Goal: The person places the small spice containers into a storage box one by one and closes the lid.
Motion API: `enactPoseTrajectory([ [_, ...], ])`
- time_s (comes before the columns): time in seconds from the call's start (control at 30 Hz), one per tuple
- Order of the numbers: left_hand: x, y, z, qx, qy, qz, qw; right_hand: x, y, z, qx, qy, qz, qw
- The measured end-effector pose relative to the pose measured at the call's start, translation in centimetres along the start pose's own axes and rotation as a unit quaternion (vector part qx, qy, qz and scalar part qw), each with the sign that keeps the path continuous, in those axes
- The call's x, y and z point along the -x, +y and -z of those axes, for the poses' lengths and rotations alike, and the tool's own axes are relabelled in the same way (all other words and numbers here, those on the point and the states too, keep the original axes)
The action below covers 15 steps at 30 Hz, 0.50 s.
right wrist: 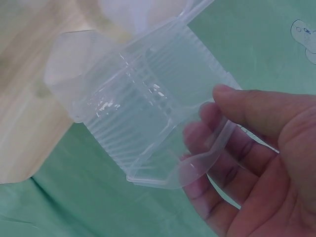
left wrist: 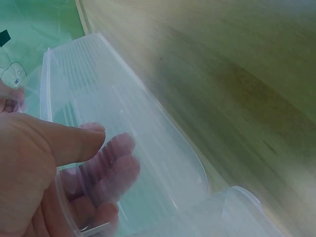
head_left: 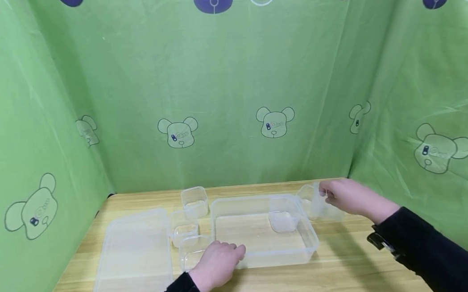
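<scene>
- While the left hand [head_left: 219,263] is curling over the front-left rim of a large, clear, rectangular plastic tub [head_left: 273,259], thumb outside and fingers inside, we are judging that it is steadying the tub on the pale wooden table [head_left: 274,284].
- We are seeing the right hand [head_left: 347,197] pinching a small, clear, ribbed plastic cup [right wrist: 148,108] at its edge, right of the tub — probably because the thin wall is offering easy purchase. We are unable to tell whether it is touching the table.
- A colourless, square-sided plastic container [head_left: 282,219] is sitting inside the tub, back right.
- Three small, see-through plastic pots [head_left: 184,229] are standing between the tub and a flat, translucent, rectangular lid [head_left: 134,255], seemingly waiting within reach.
</scene>
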State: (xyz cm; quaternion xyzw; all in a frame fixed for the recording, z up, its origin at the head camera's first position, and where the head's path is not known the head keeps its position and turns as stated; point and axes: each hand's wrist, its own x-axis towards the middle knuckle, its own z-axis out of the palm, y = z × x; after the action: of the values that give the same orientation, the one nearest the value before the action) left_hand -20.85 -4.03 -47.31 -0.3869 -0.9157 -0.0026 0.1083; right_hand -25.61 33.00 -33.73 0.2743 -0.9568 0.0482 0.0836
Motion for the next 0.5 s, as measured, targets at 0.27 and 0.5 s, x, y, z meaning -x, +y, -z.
enactPoseTrajectory([
  [0.27,0.0,0.1,0.1,0.002,-0.017,0.010,0.9998,-1.8,-2.2,1.0,0.005,-0.008,0.006,1.000],
  [0.5,-0.1,0.3,0.0,0.002,-0.024,0.013,0.9996,-2.9,-3.6,0.5,-0.001,0.000,0.031,1.000],
])
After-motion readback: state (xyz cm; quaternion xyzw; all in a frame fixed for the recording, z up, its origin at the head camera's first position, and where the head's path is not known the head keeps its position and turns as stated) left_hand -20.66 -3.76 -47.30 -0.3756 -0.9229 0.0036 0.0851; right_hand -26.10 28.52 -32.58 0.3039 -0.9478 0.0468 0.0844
